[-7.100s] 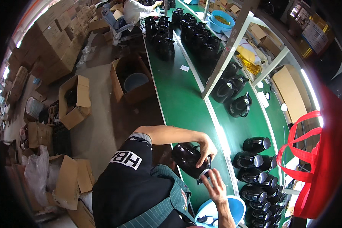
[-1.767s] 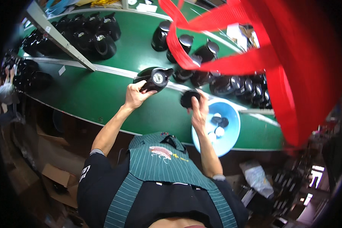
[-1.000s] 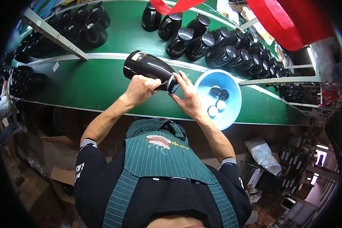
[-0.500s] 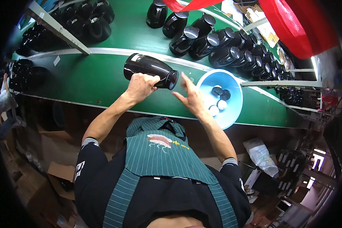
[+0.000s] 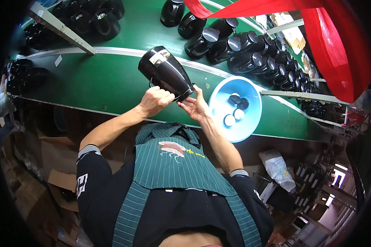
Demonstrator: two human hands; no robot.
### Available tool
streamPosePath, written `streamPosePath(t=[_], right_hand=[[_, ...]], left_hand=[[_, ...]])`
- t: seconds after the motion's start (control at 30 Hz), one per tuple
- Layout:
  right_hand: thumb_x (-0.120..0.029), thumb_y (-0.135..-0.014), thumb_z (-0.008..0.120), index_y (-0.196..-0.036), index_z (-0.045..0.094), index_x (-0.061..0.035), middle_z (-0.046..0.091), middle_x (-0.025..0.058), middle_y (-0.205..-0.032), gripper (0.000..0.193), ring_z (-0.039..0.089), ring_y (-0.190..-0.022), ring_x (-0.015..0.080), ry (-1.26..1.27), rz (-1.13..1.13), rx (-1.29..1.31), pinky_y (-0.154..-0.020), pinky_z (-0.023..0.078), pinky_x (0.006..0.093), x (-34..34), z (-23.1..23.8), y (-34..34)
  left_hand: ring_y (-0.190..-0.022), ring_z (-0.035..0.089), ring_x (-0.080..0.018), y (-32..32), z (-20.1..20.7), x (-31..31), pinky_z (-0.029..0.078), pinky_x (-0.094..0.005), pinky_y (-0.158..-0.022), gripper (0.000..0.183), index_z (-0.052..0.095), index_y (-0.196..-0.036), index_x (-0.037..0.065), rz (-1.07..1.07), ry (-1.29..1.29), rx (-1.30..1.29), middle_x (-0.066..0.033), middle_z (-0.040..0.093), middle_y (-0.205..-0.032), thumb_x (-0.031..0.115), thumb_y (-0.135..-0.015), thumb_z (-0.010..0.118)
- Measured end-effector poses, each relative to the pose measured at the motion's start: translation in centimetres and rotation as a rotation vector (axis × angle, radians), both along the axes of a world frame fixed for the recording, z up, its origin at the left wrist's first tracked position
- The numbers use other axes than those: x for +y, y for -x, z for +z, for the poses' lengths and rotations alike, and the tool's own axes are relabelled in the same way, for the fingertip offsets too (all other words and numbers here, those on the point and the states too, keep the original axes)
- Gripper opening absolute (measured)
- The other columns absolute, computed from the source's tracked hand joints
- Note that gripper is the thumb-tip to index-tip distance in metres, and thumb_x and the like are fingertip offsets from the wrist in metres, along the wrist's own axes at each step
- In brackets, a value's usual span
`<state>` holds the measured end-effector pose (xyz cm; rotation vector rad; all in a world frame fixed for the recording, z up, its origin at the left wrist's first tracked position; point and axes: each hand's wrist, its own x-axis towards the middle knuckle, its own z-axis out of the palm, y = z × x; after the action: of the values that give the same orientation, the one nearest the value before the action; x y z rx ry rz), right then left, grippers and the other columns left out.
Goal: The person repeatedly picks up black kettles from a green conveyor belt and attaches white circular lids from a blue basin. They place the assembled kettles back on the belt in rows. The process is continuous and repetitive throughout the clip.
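A glossy black jug (image 5: pixel 165 70) is tilted above the green bench, its base pointing up and left and its narrower mouth end down toward me. My left hand (image 5: pixel 156 101) is closed around the jug's handle. At the mouth end, my right hand (image 5: pixel 196 108) cups the rim, thumb on one side and fingers on the underside. The right palm and part of the mouth end are hidden. Just right of that hand stands a light blue basin (image 5: pixel 251 119) holding several small round black and white caps (image 5: pixel 238 113).
Several black jugs (image 5: pixel 202 43) with lids stand in rows at the back right of the green bench (image 5: pixel 103 82). More dark vessels (image 5: pixel 107 22) stand at the back left. Metal posts (image 5: pixel 64 31) rise from the bench. A red strap (image 5: pixel 334 53) hangs at upper right.
My right hand has moved left from beside the jug onto its mouth end. The jug has tilted more steeply, its base swinging away from me. The red strap hangs lower in view.
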<state>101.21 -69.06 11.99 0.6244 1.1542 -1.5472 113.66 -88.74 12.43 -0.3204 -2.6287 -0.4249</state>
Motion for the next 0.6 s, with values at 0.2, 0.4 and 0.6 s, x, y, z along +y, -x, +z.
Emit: streamPosePath(t=[0.2,0.4,0.6], right_hand=[[-0.078,-0.091,0.061,-0.136,0.047,0.0217,0.071,0.0303,-0.112,0.11,0.076,-0.096,0.0268,0.168,0.074,-0.118,-0.078,0.067,0.0303,0.9,-2.1,1.8],[-0.029,-0.101,0.068,-0.137,0.058,0.0096,0.072,0.0257,-0.107,0.053,0.074,-0.096,0.0349,-0.701,-0.209,0.888,-0.086,0.059,0.042,17.3,-11.7,4.0],[-0.021,-0.08,0.084,-0.155,0.042,-0.0037,0.045,0.0314,-0.149,0.088,0.046,-0.137,0.0491,-1.049,0.69,1.326,-0.118,0.038,0.0504,20.3,-13.7,4.1]], left_hand=[[-0.062,0.06,-0.0166,2.3,-1.8,-3.0,0.045,-0.0334,-0.062,0.011,0.056,-0.075,0.016,-0.091,-0.046,0.061,0.0003,0.05,-0.064,0.015,-0.083,0.064],[-0.065,0.06,-0.0248,7.7,-5.6,-7.4,0.05,-0.04,-0.063,0.027,0.074,-0.089,0.006,0.44,-0.584,-0.108,-0.0063,0.066,-0.07,0.021,-0.075,0.092],[-0.069,0.058,-0.0063,16.3,-10.1,-13.2,0.049,-0.0289,-0.064,0.034,0.073,-0.089,0.002,0.466,-1.137,-0.1,-0.0031,0.071,-0.075,0.025,-0.076,0.094]])
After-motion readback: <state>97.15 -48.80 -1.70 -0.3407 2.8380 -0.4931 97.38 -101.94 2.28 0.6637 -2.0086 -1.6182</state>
